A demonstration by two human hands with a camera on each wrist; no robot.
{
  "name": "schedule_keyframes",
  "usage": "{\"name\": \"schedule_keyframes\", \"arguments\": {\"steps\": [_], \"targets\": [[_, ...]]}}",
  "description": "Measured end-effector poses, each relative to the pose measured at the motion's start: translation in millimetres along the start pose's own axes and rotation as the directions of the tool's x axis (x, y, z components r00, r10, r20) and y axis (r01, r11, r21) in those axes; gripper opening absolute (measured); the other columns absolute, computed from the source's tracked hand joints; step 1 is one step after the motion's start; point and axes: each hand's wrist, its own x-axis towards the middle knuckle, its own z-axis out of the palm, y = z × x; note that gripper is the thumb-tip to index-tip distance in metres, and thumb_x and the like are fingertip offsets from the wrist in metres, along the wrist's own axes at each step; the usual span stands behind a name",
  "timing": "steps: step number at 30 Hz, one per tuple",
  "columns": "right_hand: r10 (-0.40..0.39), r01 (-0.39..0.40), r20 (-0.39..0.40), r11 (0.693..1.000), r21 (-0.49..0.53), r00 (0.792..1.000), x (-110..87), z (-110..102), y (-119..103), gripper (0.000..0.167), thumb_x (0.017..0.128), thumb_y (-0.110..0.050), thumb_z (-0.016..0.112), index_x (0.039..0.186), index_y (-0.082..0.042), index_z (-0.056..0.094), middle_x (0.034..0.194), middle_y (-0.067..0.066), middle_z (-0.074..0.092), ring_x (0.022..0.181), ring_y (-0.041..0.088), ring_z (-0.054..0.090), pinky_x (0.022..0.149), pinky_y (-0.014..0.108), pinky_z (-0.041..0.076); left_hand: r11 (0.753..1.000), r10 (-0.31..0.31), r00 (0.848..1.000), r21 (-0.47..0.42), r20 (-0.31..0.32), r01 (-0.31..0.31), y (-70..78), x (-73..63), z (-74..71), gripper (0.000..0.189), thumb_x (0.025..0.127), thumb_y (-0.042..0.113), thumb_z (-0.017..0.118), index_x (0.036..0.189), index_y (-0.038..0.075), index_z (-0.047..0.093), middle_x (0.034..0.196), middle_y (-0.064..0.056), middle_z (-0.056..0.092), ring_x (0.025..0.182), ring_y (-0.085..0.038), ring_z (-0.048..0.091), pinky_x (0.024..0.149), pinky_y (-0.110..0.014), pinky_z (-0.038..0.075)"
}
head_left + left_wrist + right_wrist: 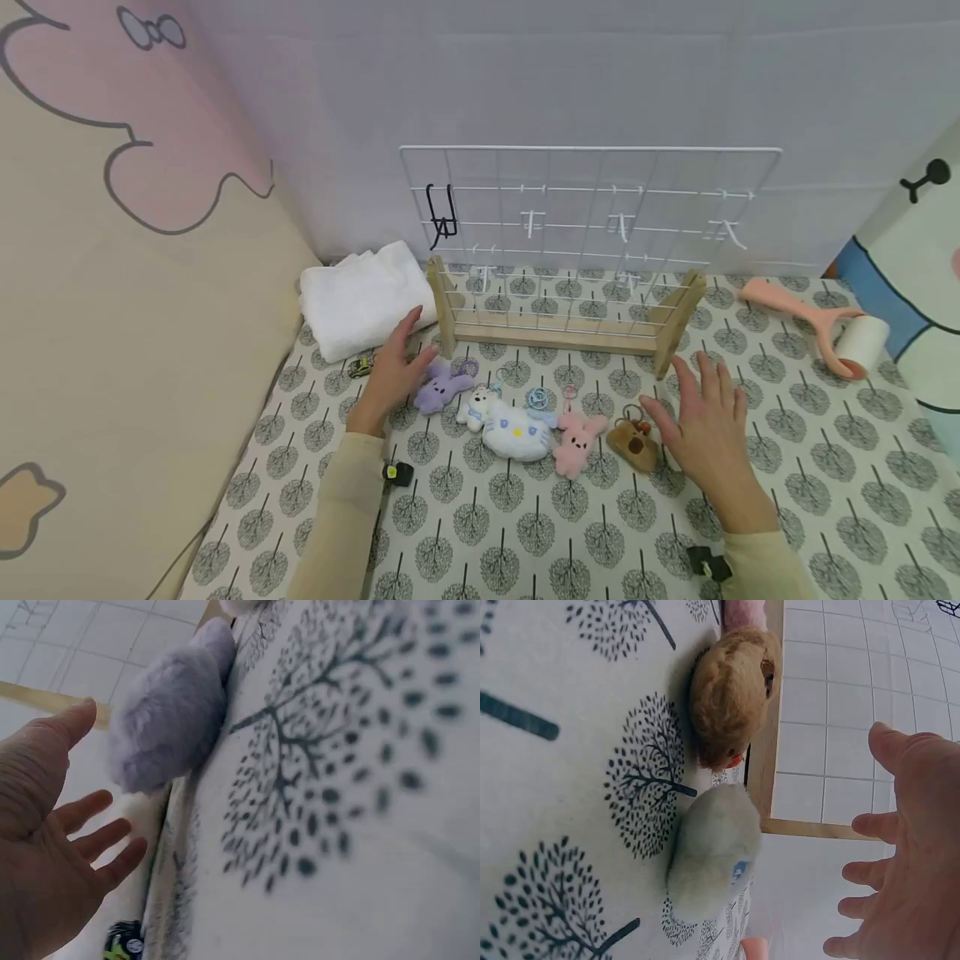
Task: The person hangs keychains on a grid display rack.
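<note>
Plush toys point(517, 433), six in all, lie near two loosely spread hands point(388, 375) point(708, 437).

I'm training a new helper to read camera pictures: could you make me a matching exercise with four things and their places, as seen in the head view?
Things
1. White cloth
2. Purple plush
3. Black hook
4. Lint roller

Places
A. On the wire grid
B. On the tablecloth, right of the wooden base
C. Left of the wooden base, beyond the left hand
D. At the left end of the row of plush toys

Right pairs: 1-C, 2-D, 3-A, 4-B
</note>
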Motion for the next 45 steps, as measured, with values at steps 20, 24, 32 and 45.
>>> {"name": "schedule_keyframes", "arguments": {"steps": [20,24,32,45], "targets": [[0.168,-0.186,0.178,0.979,0.089,0.970,11.0,16,27,0.092,0.097,-0.042,0.073,0.151,0.020,0.033,0.155,0.047,0.028,0.135,0.070,0.033,0.109,0.081,0.029,0.961,-0.050,0.994,-0.267,0.097,0.075,-17.1,30.1,15.5,0.077,0.100,0.030,0.075,0.164,0.040,0.034,0.162,-0.005,0.049,0.145,-0.027,0.049,0.110,-0.049,0.045],[0.188,-0.199,0.163,0.978,0.057,0.969,7.3,20,26,0.081,0.097,-0.041,0.074,0.145,0.018,0.045,0.148,0.044,0.038,0.130,0.067,0.038,0.107,0.079,0.033,0.958,-0.071,0.993,-0.271,0.094,0.095,-20.4,30.8,18.0,0.074,0.099,0.034,0.076,0.163,0.034,0.039,0.160,-0.007,0.052,0.146,-0.027,0.049,0.115,-0.051,0.043],[0.242,-0.247,0.114,0.969,0.026,0.963,1.3,29,26,0.063,0.099,-0.037,0.073,0.137,0.011,0.057,0.138,0.042,0.046,0.125,0.063,0.043,0.100,0.076,0.039,0.960,-0.088,0.991,-0.255,0.104,0.113,-23.7,29.2,19.1,0.072,0.100,0.037,0.075,0.163,0.025,0.042,0.158,-0.012,0.053,0.144,-0.031,0.051,0.115,-0.053,0.043],[0.238,-0.237,0.012,0.971,-0.027,0.971,1.9,34,23,0.035,0.096,-0.021,0.077,0.117,0.007,0.070,0.121,0.037,0.060,0.111,0.060,0.056,0.089,0.070,0.047,0.955,-0.150,0.979,-0.234,0.139,0.180,-22.3,27.9,19.6,0.067,0.099,0.045,0.073,0.159,0.028,0.049,0.151,-0.008,0.061,0.117,-0.032,0.065,0.098,-0.049,0.053]]}}
